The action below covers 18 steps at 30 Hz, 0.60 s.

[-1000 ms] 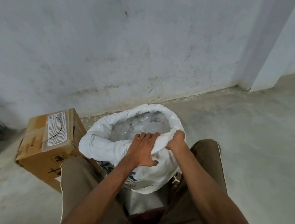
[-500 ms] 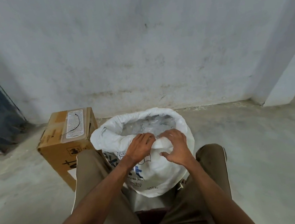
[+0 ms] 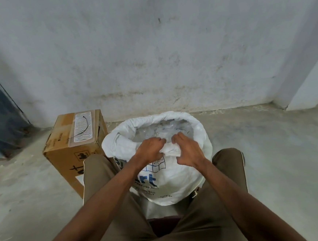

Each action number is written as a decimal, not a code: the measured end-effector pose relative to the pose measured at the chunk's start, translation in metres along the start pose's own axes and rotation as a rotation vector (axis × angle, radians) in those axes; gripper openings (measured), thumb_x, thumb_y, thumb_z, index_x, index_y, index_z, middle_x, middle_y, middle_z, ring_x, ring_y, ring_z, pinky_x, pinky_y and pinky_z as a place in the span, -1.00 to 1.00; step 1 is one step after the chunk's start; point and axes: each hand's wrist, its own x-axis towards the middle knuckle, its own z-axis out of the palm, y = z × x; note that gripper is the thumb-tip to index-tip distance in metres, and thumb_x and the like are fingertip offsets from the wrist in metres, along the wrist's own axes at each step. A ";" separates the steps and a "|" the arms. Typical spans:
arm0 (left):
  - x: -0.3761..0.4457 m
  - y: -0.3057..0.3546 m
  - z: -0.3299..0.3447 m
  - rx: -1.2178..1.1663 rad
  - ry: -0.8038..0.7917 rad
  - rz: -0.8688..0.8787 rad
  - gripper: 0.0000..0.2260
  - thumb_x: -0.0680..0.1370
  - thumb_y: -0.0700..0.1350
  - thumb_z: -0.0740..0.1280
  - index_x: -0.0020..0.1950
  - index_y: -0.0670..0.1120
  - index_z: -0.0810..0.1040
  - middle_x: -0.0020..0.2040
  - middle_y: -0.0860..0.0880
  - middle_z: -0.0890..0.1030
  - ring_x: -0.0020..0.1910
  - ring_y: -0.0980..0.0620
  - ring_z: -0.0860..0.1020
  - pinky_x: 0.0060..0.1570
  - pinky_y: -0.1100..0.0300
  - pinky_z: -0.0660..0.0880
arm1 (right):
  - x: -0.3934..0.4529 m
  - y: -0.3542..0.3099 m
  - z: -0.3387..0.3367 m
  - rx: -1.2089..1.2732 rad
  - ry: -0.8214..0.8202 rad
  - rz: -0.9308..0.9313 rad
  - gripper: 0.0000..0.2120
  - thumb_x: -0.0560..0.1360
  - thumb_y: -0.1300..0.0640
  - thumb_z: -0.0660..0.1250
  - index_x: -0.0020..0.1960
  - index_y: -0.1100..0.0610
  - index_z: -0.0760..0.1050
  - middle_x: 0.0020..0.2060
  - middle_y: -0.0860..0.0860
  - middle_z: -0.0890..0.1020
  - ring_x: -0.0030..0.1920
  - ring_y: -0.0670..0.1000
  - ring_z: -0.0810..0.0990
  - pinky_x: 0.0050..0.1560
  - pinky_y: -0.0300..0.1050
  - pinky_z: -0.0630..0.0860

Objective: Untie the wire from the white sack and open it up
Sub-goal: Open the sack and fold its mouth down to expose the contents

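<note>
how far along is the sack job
Done: the wire lies off on the box, and the sack mouth gapes open. In hand: left hand and right hand grip the near rim, rolling it down. Left: finishing that roll, at most.

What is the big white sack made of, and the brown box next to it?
The white sack looks like woven plastic, matte and crinkly, with blue print and a rolled rim. The brown box looks like plain cardboard, with dull creased faces and a taped top.
</note>
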 end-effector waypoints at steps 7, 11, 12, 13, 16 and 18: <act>-0.010 -0.004 0.019 0.147 0.338 0.315 -0.67 0.20 -0.30 0.50 -0.10 -0.13 0.54 -0.23 -0.08 0.54 -0.25 -0.09 0.52 -0.24 0.08 0.44 | 0.015 -0.002 -0.013 -0.014 -0.242 0.116 -0.55 0.16 -0.06 0.56 -0.05 -0.04 0.46 -0.15 -0.13 0.58 -0.13 -0.02 0.57 -0.24 -0.13 0.41; -0.015 -0.016 0.013 -0.197 0.089 0.182 -0.38 0.19 0.10 0.45 0.21 -0.03 0.42 0.11 -0.03 0.45 0.04 -0.01 0.43 0.05 0.09 0.38 | 0.007 -0.013 0.006 -0.139 -0.214 0.084 -0.72 0.22 0.24 0.46 -0.16 0.09 0.43 -0.23 0.01 0.59 -0.20 0.14 0.61 -0.30 -0.12 0.36; -0.016 -0.021 0.011 -0.230 0.008 0.129 -0.30 0.19 0.15 0.44 0.29 0.00 0.40 0.17 -0.02 0.45 0.06 0.01 0.44 0.06 0.09 0.40 | 0.003 -0.016 0.012 -0.159 -0.199 0.062 -0.71 0.19 0.29 0.46 -0.15 0.11 0.46 -0.23 0.03 0.60 -0.21 0.16 0.62 -0.32 -0.11 0.40; -0.017 -0.025 0.009 -0.237 -0.065 0.085 -0.30 0.20 0.16 0.45 0.31 0.02 0.42 0.17 -0.01 0.49 0.05 0.01 0.49 0.04 0.10 0.45 | -0.001 -0.019 0.017 -0.181 -0.191 0.020 -0.67 0.15 0.34 0.46 -0.16 0.12 0.48 -0.26 0.05 0.61 -0.26 0.17 0.63 -0.35 -0.10 0.43; -0.017 -0.023 0.005 -0.187 -0.114 -0.011 -0.67 0.35 0.00 0.48 0.07 -0.03 0.55 -0.04 -0.03 0.64 -0.05 -0.09 0.60 -0.16 0.09 0.48 | -0.008 -0.026 0.027 -0.149 -0.207 -0.040 -0.65 0.13 0.40 0.41 -0.16 0.14 0.44 -0.31 0.08 0.58 -0.34 0.21 0.60 -0.42 -0.07 0.43; -0.019 -0.015 0.011 -0.114 -0.050 -0.033 -0.80 0.42 -0.12 0.43 0.00 -0.08 0.52 -0.09 -0.07 0.63 -0.10 -0.13 0.60 -0.22 0.06 0.47 | -0.003 -0.024 0.030 0.019 -0.202 0.024 -0.64 0.17 0.26 0.41 -0.11 0.09 0.35 -0.20 0.04 0.52 -0.24 0.18 0.55 -0.36 -0.03 0.41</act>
